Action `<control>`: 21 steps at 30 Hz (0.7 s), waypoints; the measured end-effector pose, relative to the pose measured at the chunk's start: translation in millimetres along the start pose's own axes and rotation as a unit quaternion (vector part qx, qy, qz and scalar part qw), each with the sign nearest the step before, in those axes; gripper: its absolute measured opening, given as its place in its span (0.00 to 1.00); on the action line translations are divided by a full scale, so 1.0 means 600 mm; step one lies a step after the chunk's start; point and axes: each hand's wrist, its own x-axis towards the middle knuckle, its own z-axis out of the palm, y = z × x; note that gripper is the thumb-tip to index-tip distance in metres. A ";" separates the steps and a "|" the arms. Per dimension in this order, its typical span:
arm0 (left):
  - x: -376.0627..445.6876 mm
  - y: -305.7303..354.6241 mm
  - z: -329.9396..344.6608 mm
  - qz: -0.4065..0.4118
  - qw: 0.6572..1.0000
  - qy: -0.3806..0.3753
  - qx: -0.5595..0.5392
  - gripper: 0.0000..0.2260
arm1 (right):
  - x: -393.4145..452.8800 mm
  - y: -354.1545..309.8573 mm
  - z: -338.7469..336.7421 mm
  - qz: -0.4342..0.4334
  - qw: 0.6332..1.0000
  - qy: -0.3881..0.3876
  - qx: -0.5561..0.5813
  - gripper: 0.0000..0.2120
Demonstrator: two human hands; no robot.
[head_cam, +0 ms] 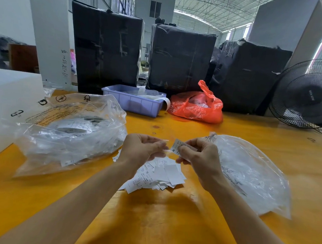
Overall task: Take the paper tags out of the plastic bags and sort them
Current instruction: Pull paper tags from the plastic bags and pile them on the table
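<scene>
Glossy clear plastic bags (73,133), matt paper tags (157,176), smooth yellow wooden table (156,228).

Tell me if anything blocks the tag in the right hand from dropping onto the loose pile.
Nothing visible does. The right hand pinches the tag above the pile of tags; open air lies between.

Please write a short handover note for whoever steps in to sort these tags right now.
Left hand: fingers pinch a small clear bag.
Right hand: fingers pinch a paper tag marked M, just at the small bag's mouth.
Loose tags lie heaped on the yellow table below the hands.
Large bag to the left holds more packets; a flatter clear bag lies to the right.
Done: many tags unpacked.
Left: drop this tag, empty the left bag, sort the heap by size.
</scene>
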 end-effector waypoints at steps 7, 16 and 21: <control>-0.001 0.000 0.002 -0.001 1.000 -0.002 -0.007 0.01 | -0.003 -0.002 0.003 0.012 1.000 -0.021 0.014 0.05; -0.001 0.001 0.001 -0.004 0.999 -0.004 -0.040 0.01 | 0.003 0.001 -0.002 0.010 0.999 0.015 0.042 0.05; 0.000 0.000 0.001 -0.001 0.999 -0.002 -0.035 0.01 | 0.002 -0.001 -0.003 0.003 0.999 0.013 0.044 0.05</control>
